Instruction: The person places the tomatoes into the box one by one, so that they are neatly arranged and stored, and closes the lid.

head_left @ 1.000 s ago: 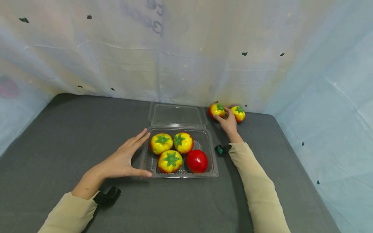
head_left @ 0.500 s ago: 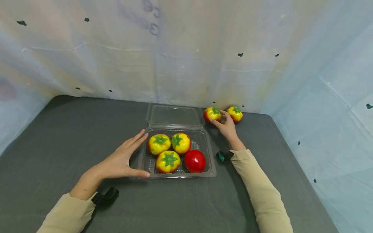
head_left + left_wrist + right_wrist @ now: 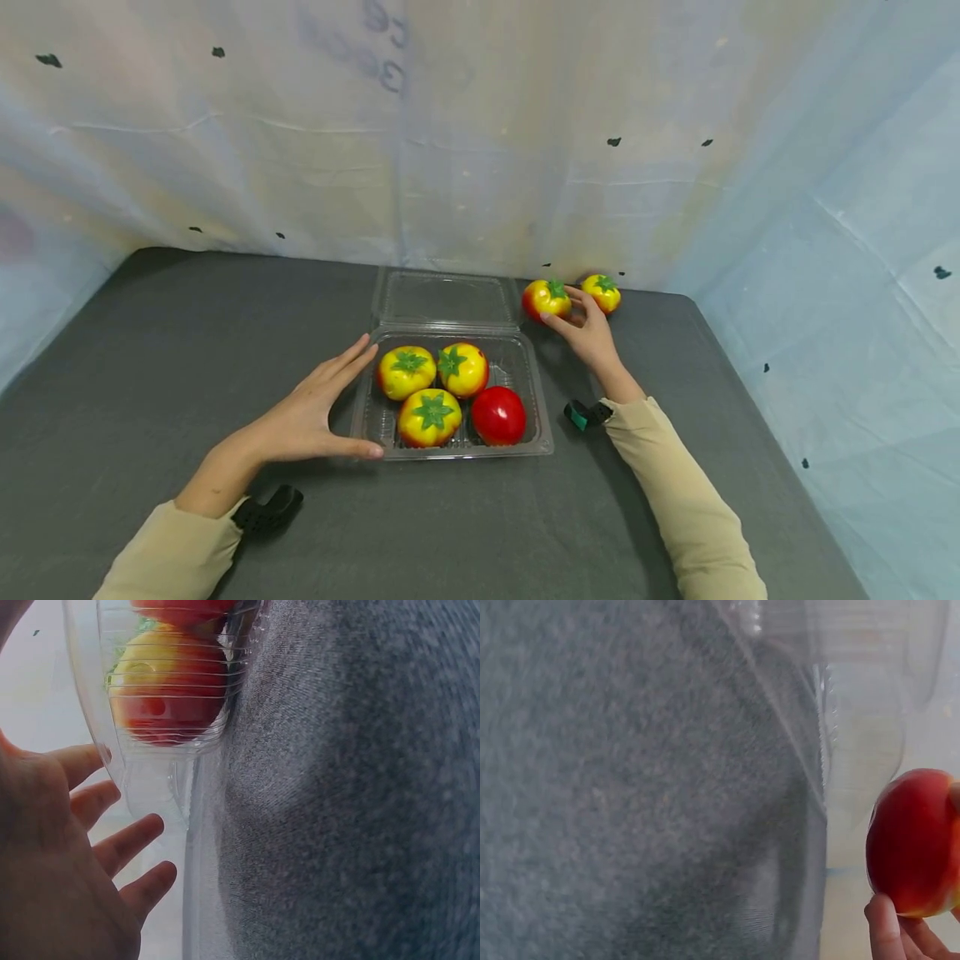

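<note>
A clear plastic clamshell box [image 3: 543,433] stands on the dark table with its lid [image 3: 450,296] folded back. In it are two yellow-and-red tomatoes at the back, a third tomato [image 3: 430,418] at the front left and a red one [image 3: 498,415] with no leaf showing. My left hand [image 3: 311,417] is spread at the box's left side, fingertips and thumb at the rim. Beside the lid my right hand [image 3: 588,332] grips a yellow-and-red tomato [image 3: 543,302] with a green leaf top; in the right wrist view its red underside shows above the tabletop.
Another yellow-and-red tomato [image 3: 602,292] lies at the table's back edge, just beyond the right hand. A pale plastic sheet [image 3: 480,167] hangs behind the table [image 3: 465,533] and along its sides. The box's front right corner has bare floor behind the red tomato.
My right hand has drawn slightly toward me with its tomato, away from the one at the back edge. The left hand keeps its place at the box. The head view has shifted a little.
</note>
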`<action>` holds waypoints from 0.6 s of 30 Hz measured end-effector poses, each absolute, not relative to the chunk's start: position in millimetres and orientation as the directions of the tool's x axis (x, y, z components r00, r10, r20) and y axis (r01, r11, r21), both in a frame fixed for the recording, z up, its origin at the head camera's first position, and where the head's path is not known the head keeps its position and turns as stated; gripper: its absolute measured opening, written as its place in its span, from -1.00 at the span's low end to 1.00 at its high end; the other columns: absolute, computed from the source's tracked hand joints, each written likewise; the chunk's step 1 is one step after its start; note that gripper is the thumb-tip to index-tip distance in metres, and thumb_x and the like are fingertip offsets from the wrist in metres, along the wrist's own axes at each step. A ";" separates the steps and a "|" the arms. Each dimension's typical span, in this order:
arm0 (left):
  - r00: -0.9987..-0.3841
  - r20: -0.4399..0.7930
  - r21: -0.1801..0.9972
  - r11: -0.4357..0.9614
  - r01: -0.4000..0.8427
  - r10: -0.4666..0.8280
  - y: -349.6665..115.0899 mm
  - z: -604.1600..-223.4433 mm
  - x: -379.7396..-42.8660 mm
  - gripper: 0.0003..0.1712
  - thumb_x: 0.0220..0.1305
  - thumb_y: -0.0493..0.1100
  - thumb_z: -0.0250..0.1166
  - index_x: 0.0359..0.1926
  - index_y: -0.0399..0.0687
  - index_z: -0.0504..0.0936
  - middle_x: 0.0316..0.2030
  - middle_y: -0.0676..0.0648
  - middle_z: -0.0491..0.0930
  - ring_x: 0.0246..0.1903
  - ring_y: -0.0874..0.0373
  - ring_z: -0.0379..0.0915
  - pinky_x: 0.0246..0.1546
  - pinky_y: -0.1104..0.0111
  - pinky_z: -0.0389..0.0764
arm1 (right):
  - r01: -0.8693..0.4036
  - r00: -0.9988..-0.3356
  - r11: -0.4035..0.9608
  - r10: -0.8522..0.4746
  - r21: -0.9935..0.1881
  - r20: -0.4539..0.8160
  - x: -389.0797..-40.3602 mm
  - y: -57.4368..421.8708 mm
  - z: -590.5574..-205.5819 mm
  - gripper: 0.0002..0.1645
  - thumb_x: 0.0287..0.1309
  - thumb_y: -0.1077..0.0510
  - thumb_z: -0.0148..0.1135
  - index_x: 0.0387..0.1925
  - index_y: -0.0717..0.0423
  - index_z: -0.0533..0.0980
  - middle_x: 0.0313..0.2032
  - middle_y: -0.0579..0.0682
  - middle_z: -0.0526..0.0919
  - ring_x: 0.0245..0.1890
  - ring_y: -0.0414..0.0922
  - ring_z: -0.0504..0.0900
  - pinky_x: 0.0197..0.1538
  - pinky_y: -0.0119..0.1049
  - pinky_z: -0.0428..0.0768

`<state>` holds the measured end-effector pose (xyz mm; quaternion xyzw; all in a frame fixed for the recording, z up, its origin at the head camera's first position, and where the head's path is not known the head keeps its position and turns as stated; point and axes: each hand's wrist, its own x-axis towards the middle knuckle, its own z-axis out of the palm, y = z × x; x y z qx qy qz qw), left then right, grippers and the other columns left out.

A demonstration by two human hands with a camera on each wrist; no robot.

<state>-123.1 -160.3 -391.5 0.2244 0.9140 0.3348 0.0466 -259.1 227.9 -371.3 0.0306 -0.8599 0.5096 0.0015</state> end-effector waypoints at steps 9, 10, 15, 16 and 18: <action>-0.894 0.078 0.632 0.672 0.386 0.441 -161.3 -394.0 -124.8 0.39 -0.18 0.32 0.50 0.53 0.14 -0.16 0.53 -0.05 -0.30 0.41 -0.33 -0.16 0.12 -0.43 0.07 | -0.098 -0.992 0.434 -0.118 -0.895 0.051 -247.2 227.0 -360.9 -0.21 0.20 0.08 0.30 0.39 0.09 0.20 0.33 0.21 0.27 0.22 0.17 0.43 0.22 0.06 0.44; -0.894 0.079 0.631 0.672 0.388 0.441 -161.4 -393.8 -124.8 0.39 -0.18 0.32 0.50 0.53 0.14 -0.16 0.53 -0.05 -0.29 0.41 -0.33 -0.15 0.12 -0.43 0.07 | -0.099 -0.991 0.435 -0.124 -0.895 0.050 -245.8 226.2 -359.8 -0.22 0.20 0.08 0.30 0.38 0.09 0.21 0.32 0.21 0.27 0.22 0.17 0.43 0.22 0.06 0.44; -0.890 0.091 0.641 0.657 0.396 0.448 -162.2 -393.4 -124.6 0.38 -0.17 0.29 0.51 0.53 0.10 -0.14 0.53 -0.06 -0.29 0.40 -0.35 -0.15 0.11 -0.42 0.08 | -0.129 -0.984 0.447 -0.169 -0.885 0.058 -240.0 220.7 -354.9 -0.24 0.18 0.09 0.31 0.36 0.08 0.23 0.33 0.19 0.27 0.23 0.17 0.42 0.20 0.05 0.47; -0.889 0.094 0.644 0.654 0.398 0.449 -162.3 -393.4 -124.3 0.38 -0.17 0.28 0.51 0.53 0.09 -0.13 0.53 -0.06 -0.29 0.40 -0.35 -0.15 0.11 -0.42 0.08 | -0.136 -0.982 0.450 -0.179 -0.883 0.061 -238.9 219.4 -354.1 -0.24 0.18 0.09 0.32 0.36 0.07 0.24 0.33 0.18 0.27 0.23 0.17 0.42 0.19 0.05 0.47; -0.887 0.099 0.648 0.648 0.401 0.450 -162.3 -393.4 -123.8 0.37 -0.16 0.27 0.52 0.53 0.08 -0.13 0.53 -0.06 -0.29 0.40 -0.35 -0.14 0.10 -0.42 0.08 | -0.148 -0.978 0.451 -0.200 -0.880 0.062 -236.2 217.1 -352.2 -0.24 0.18 0.09 0.32 0.36 0.07 0.24 0.33 0.17 0.27 0.24 0.17 0.42 0.18 0.06 0.48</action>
